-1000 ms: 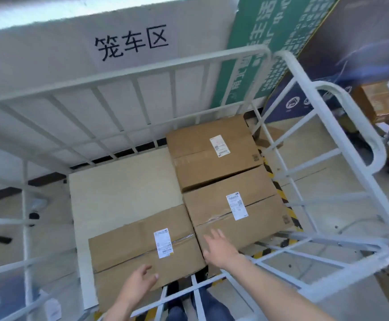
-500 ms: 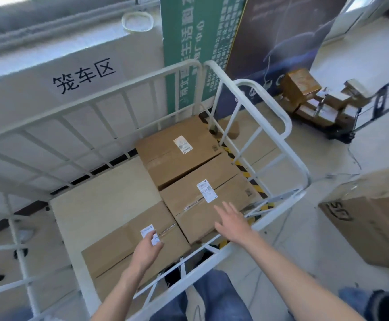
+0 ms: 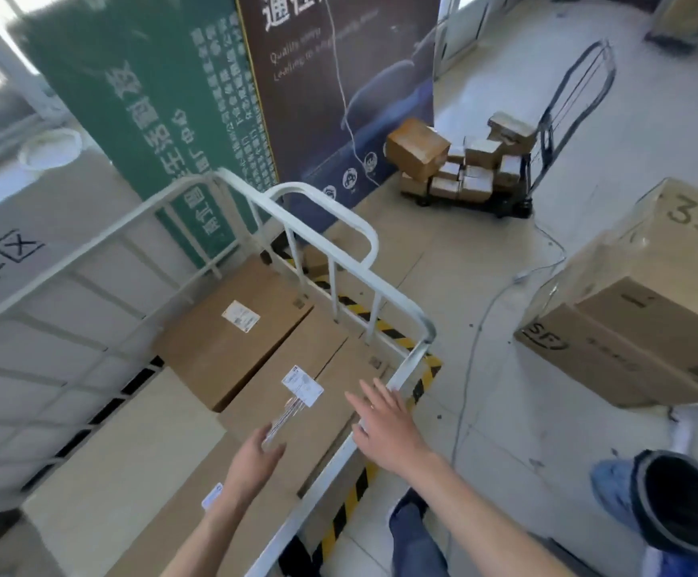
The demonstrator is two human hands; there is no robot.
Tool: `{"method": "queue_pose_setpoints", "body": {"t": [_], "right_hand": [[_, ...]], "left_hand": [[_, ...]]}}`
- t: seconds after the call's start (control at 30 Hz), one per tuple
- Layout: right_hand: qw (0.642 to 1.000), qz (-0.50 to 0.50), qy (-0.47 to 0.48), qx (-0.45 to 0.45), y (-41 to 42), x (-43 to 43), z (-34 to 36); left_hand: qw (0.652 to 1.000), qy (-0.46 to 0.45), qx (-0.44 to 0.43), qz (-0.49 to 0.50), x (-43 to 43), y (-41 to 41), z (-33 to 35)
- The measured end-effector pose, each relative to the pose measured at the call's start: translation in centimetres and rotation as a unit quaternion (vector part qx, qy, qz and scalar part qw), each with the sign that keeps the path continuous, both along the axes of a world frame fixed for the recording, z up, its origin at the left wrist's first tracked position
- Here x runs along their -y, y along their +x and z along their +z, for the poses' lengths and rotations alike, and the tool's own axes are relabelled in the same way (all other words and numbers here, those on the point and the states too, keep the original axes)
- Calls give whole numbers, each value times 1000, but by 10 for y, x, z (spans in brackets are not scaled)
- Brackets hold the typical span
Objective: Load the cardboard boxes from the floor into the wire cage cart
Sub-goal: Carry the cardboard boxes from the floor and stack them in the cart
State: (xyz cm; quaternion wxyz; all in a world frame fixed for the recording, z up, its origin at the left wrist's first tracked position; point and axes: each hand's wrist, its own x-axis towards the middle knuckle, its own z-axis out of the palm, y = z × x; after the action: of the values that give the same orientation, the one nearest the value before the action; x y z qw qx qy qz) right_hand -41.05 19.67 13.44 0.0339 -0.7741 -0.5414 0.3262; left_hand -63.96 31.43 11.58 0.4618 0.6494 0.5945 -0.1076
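The wire cage cart (image 3: pixel 322 192) at our left holds three cardboard boxes (image 3: pixel 230 347) lying flat; our left hand (image 3: pixel 255 460) hovers over them, fingers relaxed, empty; our right hand (image 3: pixel 384 426), fingers spread, hangs by the front rail; a large box (image 3: pixel 638 339) stands outside, well to the right

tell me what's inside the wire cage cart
In the wire cage cart, three flat cardboard boxes lie on its pale floor board: a far box, a middle box and a near box. The left arm covers part of the near one; the boxes' contents are hidden.
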Motion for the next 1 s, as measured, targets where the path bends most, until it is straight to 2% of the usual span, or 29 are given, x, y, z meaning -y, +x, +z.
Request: {"method": "queue_pose_setpoints", "body": {"t": [0.17,0.27,0.33,0.47,0.53,0.63,0.77,1.0], "right_hand": [[997,-67,38,-12,103,38,13],[993,-110,47,7,185,60,26],[981,-182,53,26,257,99,38],[968,-239,69,41,306,123,54],[944,-319,72,45,350,159,62],[919,-384,69,61,407,203,66],[899,-434,36,39,458,241,56],[868,-496,7,14,559,263,38]], "left_hand": [[999,39,18,-20,10,132,31],[992,81,73,-55,17,234,59],[982,96,111,-118,40,331,78],[966,132,120,-185,57,398,90],[953,118,129,-247,81,459,86],[930,98,161,-315,113,534,84],[925,50,158,-340,148,616,63],[879,40,168,-444,198,765,32]]}}
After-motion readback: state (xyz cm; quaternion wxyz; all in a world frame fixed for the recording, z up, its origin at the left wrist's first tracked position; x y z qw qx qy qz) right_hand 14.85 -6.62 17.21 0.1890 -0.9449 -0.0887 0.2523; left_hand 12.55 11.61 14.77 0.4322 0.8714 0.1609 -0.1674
